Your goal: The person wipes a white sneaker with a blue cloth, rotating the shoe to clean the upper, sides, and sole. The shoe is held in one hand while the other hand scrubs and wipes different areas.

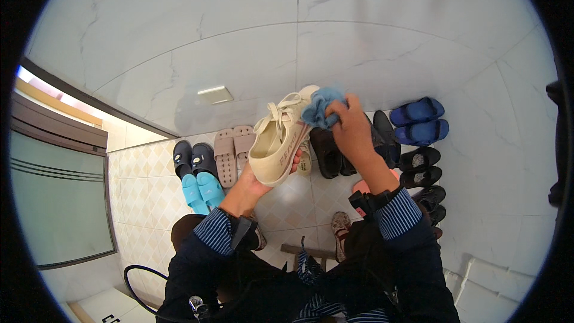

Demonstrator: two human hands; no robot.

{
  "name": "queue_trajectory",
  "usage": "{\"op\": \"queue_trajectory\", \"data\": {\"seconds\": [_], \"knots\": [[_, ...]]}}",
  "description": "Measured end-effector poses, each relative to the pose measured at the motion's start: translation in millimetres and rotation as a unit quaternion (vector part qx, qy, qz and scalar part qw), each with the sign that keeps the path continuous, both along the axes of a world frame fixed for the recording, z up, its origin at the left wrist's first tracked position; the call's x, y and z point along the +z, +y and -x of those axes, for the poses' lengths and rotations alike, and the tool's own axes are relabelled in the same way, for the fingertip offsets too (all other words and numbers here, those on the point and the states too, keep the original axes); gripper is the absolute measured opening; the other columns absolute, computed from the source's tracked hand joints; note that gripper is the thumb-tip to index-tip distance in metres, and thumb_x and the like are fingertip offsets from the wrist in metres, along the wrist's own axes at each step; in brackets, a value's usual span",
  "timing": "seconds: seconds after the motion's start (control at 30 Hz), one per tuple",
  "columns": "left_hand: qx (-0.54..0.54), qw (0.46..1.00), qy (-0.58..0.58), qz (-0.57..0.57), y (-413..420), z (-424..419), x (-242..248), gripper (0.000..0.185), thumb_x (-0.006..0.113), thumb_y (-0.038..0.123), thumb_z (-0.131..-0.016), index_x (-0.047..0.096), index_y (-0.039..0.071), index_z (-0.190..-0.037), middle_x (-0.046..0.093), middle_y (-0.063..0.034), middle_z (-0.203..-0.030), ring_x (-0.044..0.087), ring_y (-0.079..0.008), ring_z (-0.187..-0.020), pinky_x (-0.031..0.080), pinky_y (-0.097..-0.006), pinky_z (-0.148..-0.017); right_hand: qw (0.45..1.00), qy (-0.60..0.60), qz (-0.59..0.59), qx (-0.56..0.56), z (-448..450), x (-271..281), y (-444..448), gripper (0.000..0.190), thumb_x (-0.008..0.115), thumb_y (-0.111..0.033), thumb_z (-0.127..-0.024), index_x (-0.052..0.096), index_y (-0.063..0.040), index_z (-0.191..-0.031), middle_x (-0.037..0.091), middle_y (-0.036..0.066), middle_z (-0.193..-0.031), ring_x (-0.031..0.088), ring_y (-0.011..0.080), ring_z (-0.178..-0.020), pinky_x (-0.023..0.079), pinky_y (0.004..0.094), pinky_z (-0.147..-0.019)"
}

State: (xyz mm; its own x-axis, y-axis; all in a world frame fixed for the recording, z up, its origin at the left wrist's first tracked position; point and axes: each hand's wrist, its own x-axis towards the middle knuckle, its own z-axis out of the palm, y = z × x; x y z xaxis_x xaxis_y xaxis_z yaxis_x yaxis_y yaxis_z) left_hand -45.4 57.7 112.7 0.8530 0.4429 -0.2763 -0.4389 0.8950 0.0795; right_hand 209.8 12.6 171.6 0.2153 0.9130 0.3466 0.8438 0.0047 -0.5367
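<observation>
A cream canvas lace-up sneaker (278,143) is held up in front of me, its toe pointing away and its opening facing up. My left hand (258,179) grips it from below, with fingertips showing at the right edge of the sole. My right hand (347,121) holds a bunched blue cloth (323,106) against the right side of the sneaker near the toe. Beneath the raised sneaker, another cream sneaker (305,161) is partly visible on the tiled floor.
Dark slides (204,158), turquoise slides (210,188) and pinkish-beige slippers (225,161) stand at left. Dark shoes (326,150), blue slippers (420,132) and several black shoes (419,159) stand at right. A marbled wall (251,54) rises behind; a glass-panelled door (58,197) is far left.
</observation>
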Motion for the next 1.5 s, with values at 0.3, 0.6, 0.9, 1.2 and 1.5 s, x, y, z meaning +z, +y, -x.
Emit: {"op": "queue_trajectory", "data": {"seconds": [0.3, 0.6, 0.9, 1.2, 1.5], "knots": [[-0.102, 0.939, 0.232, -0.233, -15.0, -9.3, 23.5, 0.064, 0.043, 0.051, -0.108, 0.044, 0.003, -0.151, 0.060, -0.0150, -0.139, 0.062, -0.0228, -0.124, 0.054, -0.0349, -0.102, 0.986, 0.154, -0.015, -0.055, -18.3, 34.0, 7.2, 0.020, 0.059, 0.000, -0.089, 0.064, -0.010, -0.106, 0.056, 0.016, -0.107, 0.062, 0.0363, -0.098, 0.050, 0.0407, -0.086], [-0.085, 0.883, 0.320, -0.332, -21.4, -18.7, 21.6, 0.063, 0.044, 0.048, -0.109, 0.038, 0.010, -0.158, 0.061, -0.0073, -0.139, 0.061, -0.0139, -0.121, 0.050, -0.0284, -0.100, 0.991, 0.105, -0.065, 0.042, 1.6, 48.8, 0.8, 0.026, 0.060, 0.006, -0.083, 0.067, -0.008, -0.105, 0.061, 0.013, -0.111, 0.062, 0.0337, -0.104, 0.049, 0.0361, -0.092], [-0.084, 0.840, 0.374, -0.383, -21.0, -19.4, 24.2, 0.061, 0.040, 0.049, -0.110, 0.041, 0.010, -0.157, 0.063, -0.0066, -0.136, 0.059, -0.0114, -0.119, 0.048, -0.0265, -0.098, 0.987, 0.061, -0.049, 0.139, 31.7, 27.0, -7.4, 0.033, 0.058, 0.008, -0.079, 0.068, -0.010, -0.105, 0.059, 0.016, -0.109, 0.059, 0.0397, -0.105, 0.049, 0.0405, -0.095], [-0.057, 0.819, 0.405, -0.402, -25.0, -22.2, 27.0, 0.056, 0.041, 0.045, -0.111, 0.045, 0.012, -0.156, 0.065, -0.0065, -0.132, 0.059, -0.0114, -0.114, 0.047, -0.0270, -0.098, 0.993, 0.103, 0.013, 0.061, 14.2, 43.4, 3.8, 0.054, 0.058, -0.001, -0.085, 0.056, -0.016, -0.136, 0.057, 0.019, -0.120, 0.059, 0.0403, -0.111, 0.049, 0.0428, -0.096], [-0.058, 0.804, 0.469, -0.361, -13.4, -14.7, -3.4, 0.051, 0.046, 0.039, -0.110, 0.046, 0.014, -0.155, 0.065, -0.0061, -0.131, 0.060, -0.0130, -0.115, 0.048, -0.0275, -0.098, 0.946, 0.090, 0.222, 0.216, 67.6, 36.6, -25.0, 0.052, 0.069, -0.009, -0.082, 0.055, -0.018, -0.132, 0.048, 0.020, -0.129, 0.062, 0.0402, -0.106, 0.052, 0.0441, -0.093]]}}
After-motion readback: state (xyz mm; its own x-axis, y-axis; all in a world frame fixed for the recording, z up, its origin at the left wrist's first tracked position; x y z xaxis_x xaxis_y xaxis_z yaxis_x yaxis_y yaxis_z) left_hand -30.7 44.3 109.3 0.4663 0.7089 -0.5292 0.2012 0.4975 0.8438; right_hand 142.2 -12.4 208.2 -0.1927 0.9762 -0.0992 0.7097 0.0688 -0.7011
